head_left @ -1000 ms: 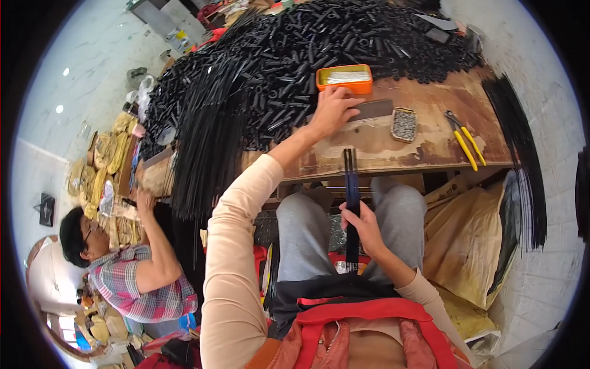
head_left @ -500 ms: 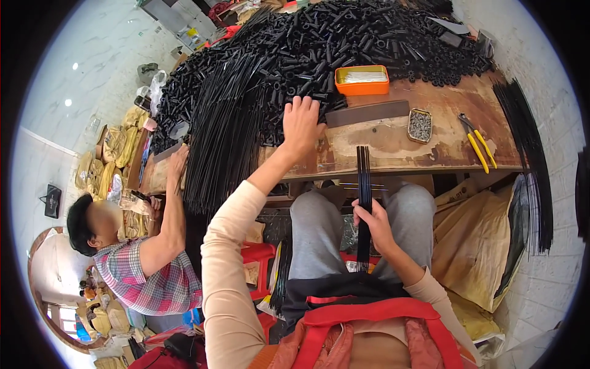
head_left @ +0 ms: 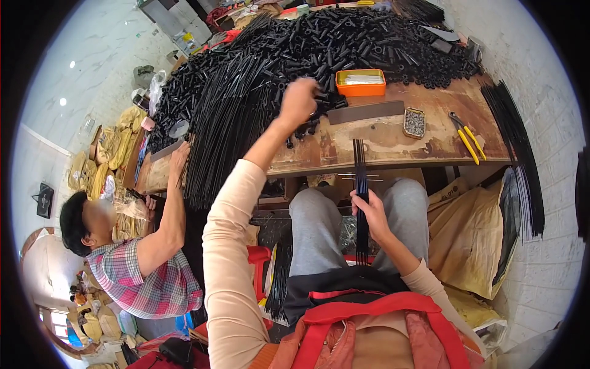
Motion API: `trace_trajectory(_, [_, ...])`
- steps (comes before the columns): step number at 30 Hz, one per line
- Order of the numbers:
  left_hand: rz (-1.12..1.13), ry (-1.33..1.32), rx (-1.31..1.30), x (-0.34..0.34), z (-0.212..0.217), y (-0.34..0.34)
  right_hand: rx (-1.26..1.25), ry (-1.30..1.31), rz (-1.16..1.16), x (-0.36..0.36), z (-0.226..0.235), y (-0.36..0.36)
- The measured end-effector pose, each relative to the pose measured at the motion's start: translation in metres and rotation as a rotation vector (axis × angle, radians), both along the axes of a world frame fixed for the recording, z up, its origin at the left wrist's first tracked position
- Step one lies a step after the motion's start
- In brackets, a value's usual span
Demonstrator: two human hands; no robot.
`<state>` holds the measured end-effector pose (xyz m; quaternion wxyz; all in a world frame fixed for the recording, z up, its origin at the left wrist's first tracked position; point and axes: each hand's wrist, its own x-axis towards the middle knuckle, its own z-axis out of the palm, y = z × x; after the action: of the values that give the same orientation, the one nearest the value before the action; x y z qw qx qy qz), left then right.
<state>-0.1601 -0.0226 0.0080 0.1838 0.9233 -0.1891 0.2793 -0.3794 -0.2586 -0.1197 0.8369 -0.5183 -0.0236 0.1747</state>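
Observation:
My left hand is at the near edge of a big heap of short black tubular pieces, some with a wider end. Its fingers are curled in; what they hold, if anything, is hidden. A few loose black tubes lie on the wood just below it. Above my lap, my right hand is closed round an upright bundle of thin black rods. The rods' lower ends reach my waist and their tops overlap the table edge.
On the wooden table are an orange box of pale thin sticks, a dark flat bar, a tin of small metal bits and yellow-handled pliers. Long black rods hang over the edge. At left sits a co-worker.
My left hand has gone from spread fingers on the tube heap to curled fingers, with a few tubes shifted toward me. My right hand keeps its hold on the rods.

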Motion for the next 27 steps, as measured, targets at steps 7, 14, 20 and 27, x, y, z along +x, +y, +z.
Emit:
trace_trajectory(7, [-0.072, 0.149, 0.386, 0.037, -0.018, -0.055, 0.002, 0.039, 0.015, -0.001, 0.001, 0.001])
trace_trajectory(14, [-0.165, 0.050, 0.519, 0.044, -0.028, -0.040, 0.032, 0.043, 0.038, 0.005, 0.003, -0.002])
trace_trajectory(20, [-0.228, 0.057, 0.416, 0.044, -0.027, -0.050, 0.017, 0.003, -0.013, 0.003, -0.004, -0.001])
trace_trajectory(27, [0.052, 0.565, -0.543, 0.032, 0.001, -0.031, -0.004, 0.013, -0.039, -0.002, -0.015, -0.001])
